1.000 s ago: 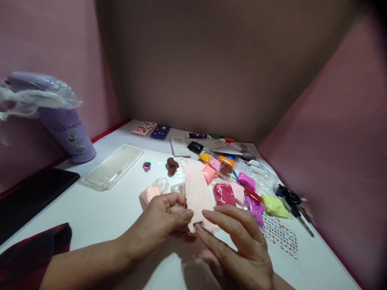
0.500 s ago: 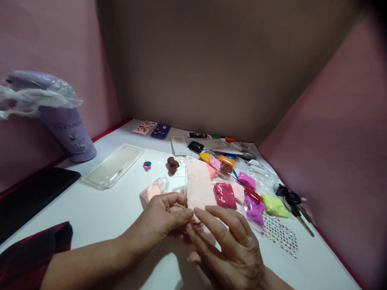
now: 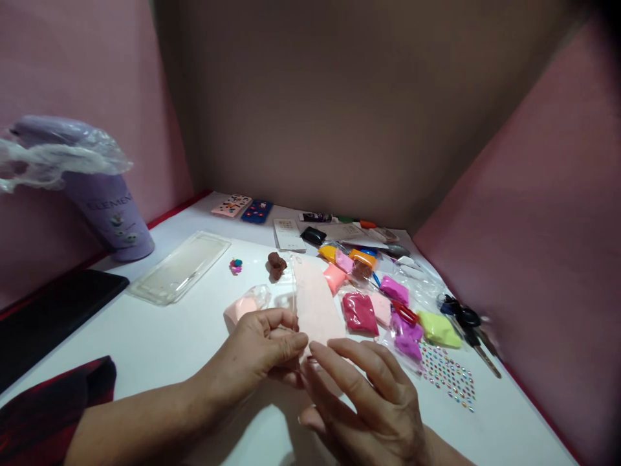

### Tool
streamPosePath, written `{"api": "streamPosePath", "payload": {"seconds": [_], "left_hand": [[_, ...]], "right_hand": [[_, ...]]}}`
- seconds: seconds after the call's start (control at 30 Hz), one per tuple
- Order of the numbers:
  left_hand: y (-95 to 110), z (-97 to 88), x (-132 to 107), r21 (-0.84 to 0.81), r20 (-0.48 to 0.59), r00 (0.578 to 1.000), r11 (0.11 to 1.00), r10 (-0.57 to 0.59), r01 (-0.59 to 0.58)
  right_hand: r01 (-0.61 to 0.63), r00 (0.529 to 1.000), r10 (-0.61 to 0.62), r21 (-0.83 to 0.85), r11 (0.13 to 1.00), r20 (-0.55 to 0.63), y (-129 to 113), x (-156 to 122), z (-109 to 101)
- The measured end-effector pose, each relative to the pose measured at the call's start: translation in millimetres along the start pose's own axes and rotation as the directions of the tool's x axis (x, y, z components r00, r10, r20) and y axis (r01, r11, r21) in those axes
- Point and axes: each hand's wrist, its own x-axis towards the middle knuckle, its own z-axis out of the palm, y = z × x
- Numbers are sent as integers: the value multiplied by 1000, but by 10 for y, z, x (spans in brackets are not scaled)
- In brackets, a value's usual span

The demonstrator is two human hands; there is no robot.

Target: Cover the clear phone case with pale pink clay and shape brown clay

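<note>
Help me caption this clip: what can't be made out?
Head view: near end of the pale pink strip, partly behind the right hand.
Head view: lower fingertips of the left hand, lost in shadow.
Head view: flat black object, cut off by left edge.
Head view: lettering on the dark tube, too small.

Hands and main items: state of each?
Pale pink rectangular slab: held at its near end
Left hand: pinching that end
Right hand: open, at the same end
Brown clay-like lump: unwrapped
Crimson rectangular packet: plastic-wrapped
Clear rectangular plastic case: lying flat
Purple tapered tumbler: standing, top plastic-wrapped
</note>
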Motion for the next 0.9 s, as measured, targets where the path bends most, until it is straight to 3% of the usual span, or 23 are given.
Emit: {"api": "streamPosePath", "payload": {"seconds": [0.2,0.4,0.9], "left_hand": [[37,27,-3,20,-65,998,1000,-7,8],[-13,-13,4,11,-16,1000,1000,-5,5],[5,11,-14,-5,-18,1000,1000,7,-7]], "right_hand": [[-37,999,39,46,998,-39,5,-18,-49],[-45,999,46,53,998,-13,6,14,1],[-59,998,59,64,996,3,-11,16,1]]}}
